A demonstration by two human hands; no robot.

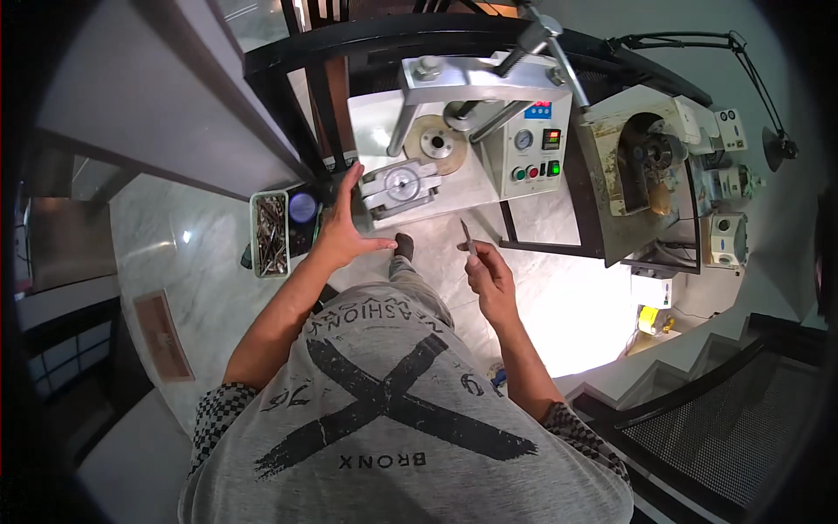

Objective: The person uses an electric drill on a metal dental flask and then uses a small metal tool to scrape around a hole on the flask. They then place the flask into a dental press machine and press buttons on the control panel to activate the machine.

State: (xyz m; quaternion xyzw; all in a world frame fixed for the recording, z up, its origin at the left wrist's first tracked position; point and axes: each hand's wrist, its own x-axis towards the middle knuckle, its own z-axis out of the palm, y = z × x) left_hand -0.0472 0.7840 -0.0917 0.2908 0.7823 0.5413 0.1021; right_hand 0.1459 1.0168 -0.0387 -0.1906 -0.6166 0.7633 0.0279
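Note:
My left hand point(342, 231) is spread at the near left corner of a white tabletop point(454, 199), thumb stretched to the right and fingers up along the side. It looks empty, and I cannot tell whether it touches the edge. Just beyond its fingers lies a metal clamp frame point(402, 185) with a round disc in its middle. In front of the table my right hand point(491, 279) pinches a slim, pointed metal tool point(468, 236), like a scalpel, tip upward. Its exact kind is too small to make out.
A metal screw press point(471, 79) stands over the tabletop, beside a control box point(529, 148) with gauge and buttons. Left of the table is a green-rimmed tray point(254, 236) of metal tools, next to a purple round lid point(303, 207). A dusty machine point(611, 166) stands at right.

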